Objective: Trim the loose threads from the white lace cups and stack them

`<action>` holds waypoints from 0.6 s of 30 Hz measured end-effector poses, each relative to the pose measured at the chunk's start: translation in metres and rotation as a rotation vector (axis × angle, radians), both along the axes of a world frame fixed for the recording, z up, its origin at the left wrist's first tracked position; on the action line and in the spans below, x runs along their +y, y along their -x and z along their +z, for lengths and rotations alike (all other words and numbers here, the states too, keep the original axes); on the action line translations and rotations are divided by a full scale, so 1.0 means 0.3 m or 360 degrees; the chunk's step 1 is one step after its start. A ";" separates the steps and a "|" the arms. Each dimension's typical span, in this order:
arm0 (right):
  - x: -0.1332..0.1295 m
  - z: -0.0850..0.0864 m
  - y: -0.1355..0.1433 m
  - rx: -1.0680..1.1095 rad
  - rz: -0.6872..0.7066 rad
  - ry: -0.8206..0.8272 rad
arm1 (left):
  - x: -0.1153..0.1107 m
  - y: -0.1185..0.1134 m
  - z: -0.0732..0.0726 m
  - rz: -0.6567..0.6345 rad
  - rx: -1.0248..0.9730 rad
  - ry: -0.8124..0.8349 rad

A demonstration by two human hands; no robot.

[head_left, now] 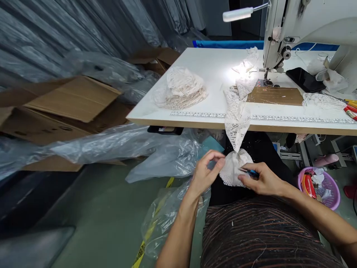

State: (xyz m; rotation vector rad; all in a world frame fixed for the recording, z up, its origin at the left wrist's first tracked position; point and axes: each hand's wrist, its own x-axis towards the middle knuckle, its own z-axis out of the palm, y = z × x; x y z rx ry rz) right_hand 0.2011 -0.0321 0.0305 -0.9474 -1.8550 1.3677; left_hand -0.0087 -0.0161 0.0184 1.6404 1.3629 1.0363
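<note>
A white lace strip (237,121) hangs from the sewing machine over the table's front edge. It narrows to a thin join, below which a white lace piece (232,169) lies over my lap. My right hand (262,179) is closed round small blue-handled thread snips (252,173), their tip against this lower piece. At the piece's left edge is my left hand (208,169), with thumb and forefinger curled together in a pinch. Whatever lies between those fingertips is too small to make out.
The sewing machine (269,48) stands on a white table (206,61) with a stack of lace (185,89) and a black phone (305,79). Cardboard boxes (72,98) and plastic sheeting (167,152) are at left. A purple basket (336,193) of scraps sits at right.
</note>
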 end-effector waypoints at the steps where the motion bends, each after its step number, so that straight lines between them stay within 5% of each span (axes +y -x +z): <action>1: -0.011 0.011 -0.002 -0.0001 0.0071 -0.0060 | 0.013 -0.013 -0.001 -0.0115 -0.0129 -0.0013; 4: -0.036 0.028 -0.007 0.0007 0.0193 -0.0169 | 0.021 -0.055 -0.016 -0.0595 -0.0569 0.0268; 6: -0.038 0.028 -0.014 -0.0038 0.0158 -0.0182 | 0.010 -0.073 -0.029 -0.0709 -0.0711 0.0453; 11: -0.004 0.007 -0.042 -0.0163 0.0005 -0.0028 | -0.015 -0.075 -0.033 -0.0374 -0.0661 0.0545; 18: 0.058 -0.044 -0.032 -0.0313 -0.0159 -0.0026 | -0.025 -0.065 -0.023 -0.0273 -0.0575 0.0549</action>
